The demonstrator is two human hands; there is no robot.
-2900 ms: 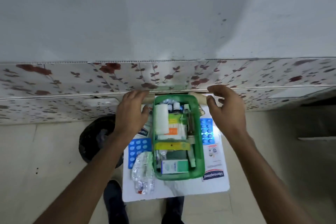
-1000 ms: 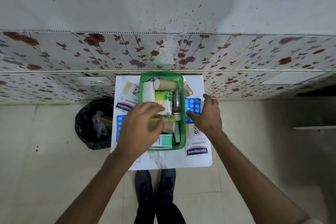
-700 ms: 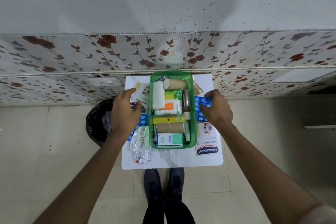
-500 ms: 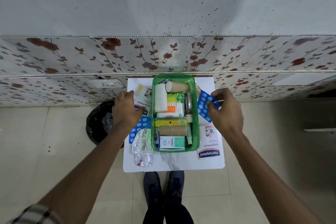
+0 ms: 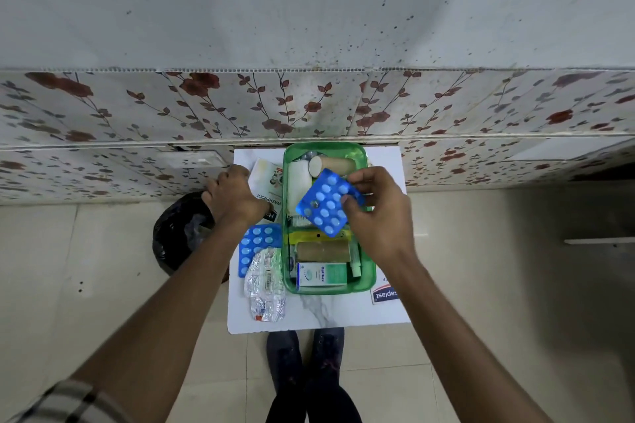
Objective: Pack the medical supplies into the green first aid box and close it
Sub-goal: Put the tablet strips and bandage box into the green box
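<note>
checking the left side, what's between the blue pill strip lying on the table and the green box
Nothing: in the head view the blue pill strip on the table butts against the green box left wall. The silver foil pack lies just nearer.

I have one view only, from the camera on the person's head, looking steeply down and forward. The small white worktop [image 5: 319, 311] sits mid-frame at arm's length, the person's shoes [image 5: 305, 359] at the near edge below it, the flowered wall [image 5: 309, 106] rising on the far side.
</note>
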